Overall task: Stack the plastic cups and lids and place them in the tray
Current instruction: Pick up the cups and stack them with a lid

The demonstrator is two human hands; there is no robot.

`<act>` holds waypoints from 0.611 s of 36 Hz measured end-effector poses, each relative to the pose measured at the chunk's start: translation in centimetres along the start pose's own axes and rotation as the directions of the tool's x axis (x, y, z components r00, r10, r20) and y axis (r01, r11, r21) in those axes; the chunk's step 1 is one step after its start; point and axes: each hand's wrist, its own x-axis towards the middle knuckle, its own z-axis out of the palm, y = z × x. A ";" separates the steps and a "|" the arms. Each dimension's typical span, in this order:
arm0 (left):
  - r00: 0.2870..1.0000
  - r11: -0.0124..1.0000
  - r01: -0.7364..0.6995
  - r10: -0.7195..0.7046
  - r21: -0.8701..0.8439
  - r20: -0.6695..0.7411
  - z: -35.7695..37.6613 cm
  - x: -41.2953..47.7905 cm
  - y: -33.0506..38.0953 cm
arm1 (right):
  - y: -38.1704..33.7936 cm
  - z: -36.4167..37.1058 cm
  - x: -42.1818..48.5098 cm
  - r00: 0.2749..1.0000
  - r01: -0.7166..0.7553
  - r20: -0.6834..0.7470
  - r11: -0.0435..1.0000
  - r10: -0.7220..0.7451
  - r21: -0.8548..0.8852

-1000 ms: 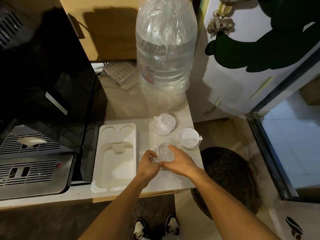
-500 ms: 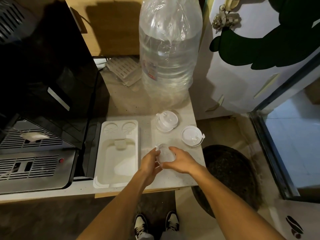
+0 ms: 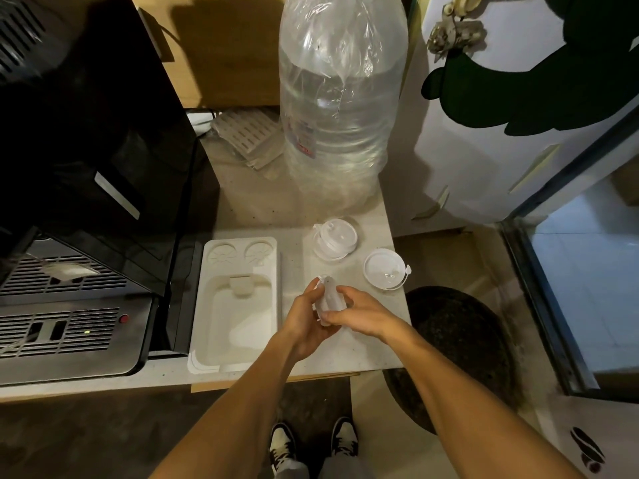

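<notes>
A clear plastic cup [image 3: 330,299] is tipped on its side between my two hands above the counter. My left hand [image 3: 306,321] cups it from the left and my right hand [image 3: 363,314] grips it from the right and below. Just left of my hands lies the white tray [image 3: 207,326], with nothing in its deep well. Behind my hands stands a small stack of clear cups with a lid [image 3: 334,238]. A single round lid [image 3: 384,268] lies flat at the counter's right edge.
A large plastic-wrapped water bottle [image 3: 340,108] stands at the back of the counter [image 3: 297,209]. A black and steel coffee machine [image 3: 86,236] fills the left side. A dark round bin [image 3: 460,344] sits on the floor right of the counter.
Both hands have turned the cup from mouth-up to lying on its side and lifted it slightly. The stack and the single lid have not moved.
</notes>
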 end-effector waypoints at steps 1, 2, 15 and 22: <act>1.000 1.000 -0.008 0.008 0.002 0.005 0.1 0.0 0.0 | 0.0 0.0 0.1 1.000 -0.004 0.005 1.000 0.004 0.005; 1.000 1.000 -0.013 0.013 0.008 0.009 0.1 0.1 0.1 | -0.1 -0.1 0.1 1.000 -0.007 0.009 1.000 0.007 0.005; 0.996 0.995 -0.059 0.064 0.084 -0.057 0.4 0.3 0.5 | -0.3 0.2 0.6 0.997 0.050 0.059 0.998 -0.048 -0.031; 0.993 0.999 0.003 -0.008 -0.039 -0.115 -0.3 0.6 1.2 | -0.4 -3.3 -0.1 0.944 0.071 -0.302 0.976 -0.132 -0.206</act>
